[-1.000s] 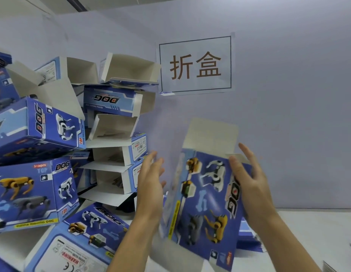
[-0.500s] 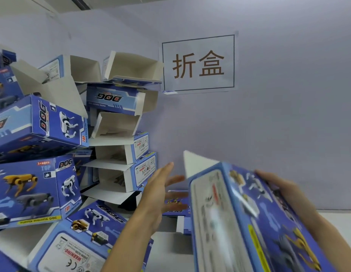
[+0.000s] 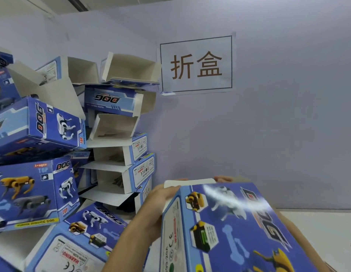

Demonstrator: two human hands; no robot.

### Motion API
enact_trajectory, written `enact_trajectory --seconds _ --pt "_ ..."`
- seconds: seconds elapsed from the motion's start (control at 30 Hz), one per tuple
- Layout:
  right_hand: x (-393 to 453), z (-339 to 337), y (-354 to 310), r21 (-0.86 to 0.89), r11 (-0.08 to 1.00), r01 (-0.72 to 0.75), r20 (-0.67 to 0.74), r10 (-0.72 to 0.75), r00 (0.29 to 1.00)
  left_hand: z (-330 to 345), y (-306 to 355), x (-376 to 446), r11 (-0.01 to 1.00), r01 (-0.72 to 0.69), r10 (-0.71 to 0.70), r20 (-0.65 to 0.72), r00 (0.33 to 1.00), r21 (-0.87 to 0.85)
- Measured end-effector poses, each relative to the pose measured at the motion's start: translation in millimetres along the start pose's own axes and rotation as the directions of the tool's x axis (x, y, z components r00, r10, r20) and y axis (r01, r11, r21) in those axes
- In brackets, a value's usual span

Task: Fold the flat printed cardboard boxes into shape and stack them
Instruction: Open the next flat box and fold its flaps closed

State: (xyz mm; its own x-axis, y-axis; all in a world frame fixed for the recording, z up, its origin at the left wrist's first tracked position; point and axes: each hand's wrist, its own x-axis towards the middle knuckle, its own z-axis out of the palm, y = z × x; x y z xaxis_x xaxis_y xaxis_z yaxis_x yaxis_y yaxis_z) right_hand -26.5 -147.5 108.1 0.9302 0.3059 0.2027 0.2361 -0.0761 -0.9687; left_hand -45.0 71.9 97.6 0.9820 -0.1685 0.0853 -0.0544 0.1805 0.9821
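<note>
We hold 1 box (image 3: 229, 228) | L hand (image 3: 159, 209) grips far-left corner | R hand (image 3: 222, 179) mostly hidden, grip unclear | approx 10 folded boxes (image 3: 53, 126) piled at table's left edge

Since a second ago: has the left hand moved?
Yes. The left hand went right, away from the stack, and onto the held box.

I was looking at a packing workstation: a printed paper sign (image 3: 196, 64) was taped to the bare wall, and folded toy boxes (image 3: 119, 154) were heaped high along the bench's (image 3: 318, 228) left edge.
</note>
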Motion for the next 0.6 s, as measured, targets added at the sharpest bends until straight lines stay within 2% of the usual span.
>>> enact_trajectory --seconds 0.07,0.17,0.3,0.43,0.6 --pt "3.8 0.1 3.5 -0.083 0.996 0.020 -0.060 -0.025 0.998 6.2 -4.1 0.6 0.999 0.025 -0.025 0.010 1.000 -0.020" --pt "7.1 -4.0 12.1 -0.137 0.990 0.012 -0.061 -0.020 0.998 7.8 -5.2 -1.1 1.000 0.006 -0.005 0.033 0.999 0.000" --pt "10.4 -4.5 16.3 -0.086 0.996 0.021 -0.044 -0.025 0.999 3.1 -4.0 -0.5 0.997 -0.072 0.070 0.073 0.995 0.024" --pt "12.7 -6.1 23.9 -0.035 0.994 0.106 -0.013 -0.106 0.994 1.0 -6.5 4.8 0.993 -0.114 0.113 0.033 0.993 0.029" --pt "16.9 -6.8 25.4 -0.030 0.987 0.155 -0.068 -0.157 0.985 2.6 -8.0 8.0 0.987 -0.148 0.150 -0.027 0.988 0.055"
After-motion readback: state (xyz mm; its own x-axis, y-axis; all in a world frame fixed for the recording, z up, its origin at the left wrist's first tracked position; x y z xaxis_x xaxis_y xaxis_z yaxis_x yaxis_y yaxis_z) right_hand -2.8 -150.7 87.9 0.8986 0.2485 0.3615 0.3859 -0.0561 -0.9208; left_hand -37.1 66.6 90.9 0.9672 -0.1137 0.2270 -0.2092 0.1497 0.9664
